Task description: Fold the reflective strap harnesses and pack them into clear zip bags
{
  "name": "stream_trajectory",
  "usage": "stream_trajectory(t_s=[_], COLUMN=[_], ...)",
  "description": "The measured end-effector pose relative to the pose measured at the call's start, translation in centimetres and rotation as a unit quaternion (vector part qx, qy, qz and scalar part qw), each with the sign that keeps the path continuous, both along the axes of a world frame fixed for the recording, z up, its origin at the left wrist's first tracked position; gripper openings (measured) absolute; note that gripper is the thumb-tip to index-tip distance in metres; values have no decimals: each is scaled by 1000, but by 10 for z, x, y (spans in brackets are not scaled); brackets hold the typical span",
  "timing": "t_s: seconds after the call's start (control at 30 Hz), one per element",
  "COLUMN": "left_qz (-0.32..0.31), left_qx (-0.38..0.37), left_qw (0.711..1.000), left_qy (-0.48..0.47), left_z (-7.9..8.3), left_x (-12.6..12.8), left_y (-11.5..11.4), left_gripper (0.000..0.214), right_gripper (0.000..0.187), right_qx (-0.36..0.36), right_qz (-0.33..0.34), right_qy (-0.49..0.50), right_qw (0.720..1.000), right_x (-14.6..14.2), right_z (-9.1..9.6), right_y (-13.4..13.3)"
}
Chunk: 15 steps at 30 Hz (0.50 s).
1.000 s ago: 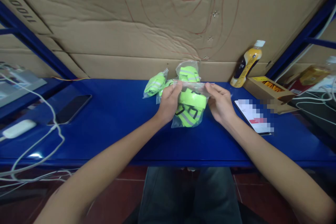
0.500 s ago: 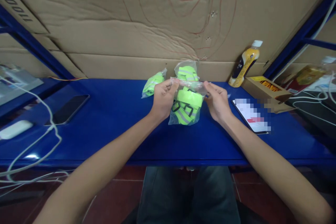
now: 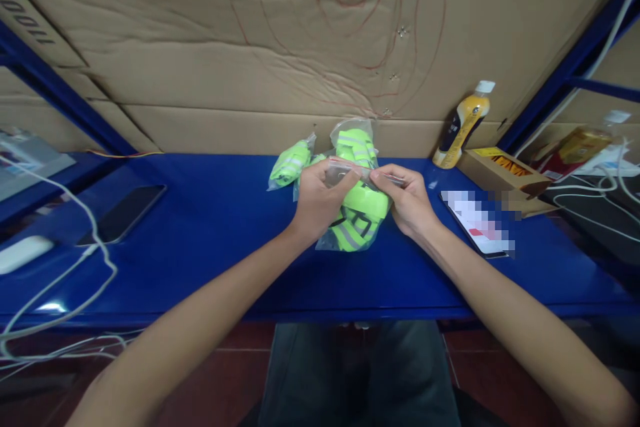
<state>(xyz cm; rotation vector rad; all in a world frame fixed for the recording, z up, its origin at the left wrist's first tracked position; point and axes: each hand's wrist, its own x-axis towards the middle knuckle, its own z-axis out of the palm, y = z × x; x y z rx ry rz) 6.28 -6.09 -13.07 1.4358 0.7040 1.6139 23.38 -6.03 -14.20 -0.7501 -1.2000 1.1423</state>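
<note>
A clear plastic bag (image 3: 327, 240) stands above the blue table, holding a folded neon-yellow reflective strap bundle (image 3: 353, 230) with grey stripes and black buckles. My left hand (image 3: 323, 197) is closed on the bag's top edge, its thumb pressed on the film near the middle. On the other side my right hand (image 3: 407, 193) pinches the same edge between thumb and fingers. Just behind are a second bagged yellow bundle (image 3: 355, 143) and, to the left, a third one (image 3: 291, 163). My hands hide part of the bag's opening.
The blue table (image 3: 215, 233) backs onto a cardboard wall (image 3: 200, 73) with red drawings. At right stand a yellow bottle (image 3: 463, 125), an open cardboard box (image 3: 505, 177) and a lit phone (image 3: 473, 223). A dark phone (image 3: 125, 213) and white cables (image 3: 103, 250) lie left.
My hands have come closer together along the bag's top edge. My left thumb has slid right over the film, and the bag sits slightly lower in view.
</note>
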Motion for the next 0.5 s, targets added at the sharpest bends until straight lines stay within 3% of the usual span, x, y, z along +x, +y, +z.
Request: stream_trajectory(t_s=[0.13, 0.27, 0.4, 0.5], left_qz=[15, 62, 34, 59], left_qx=[6, 85, 63, 68], left_qw=[999, 991, 994, 993], left_qy=[27, 78, 76, 75], left_z=[4, 6, 3, 0], left_x=[-1, -4, -5, -6], left_y=[-1, 0, 2, 3], left_gripper=[27, 29, 36, 34], right_gripper=[30, 34, 31, 23], right_qx=[61, 45, 46, 42], right_qz=[-21, -22, -30, -31], right_qy=[-38, -51, -41, -20], right_qw=[997, 997, 998, 998], right_x=[-1, -2, -2, -4], right_z=[2, 5, 6, 5], right_y=[-6, -7, -6, -6])
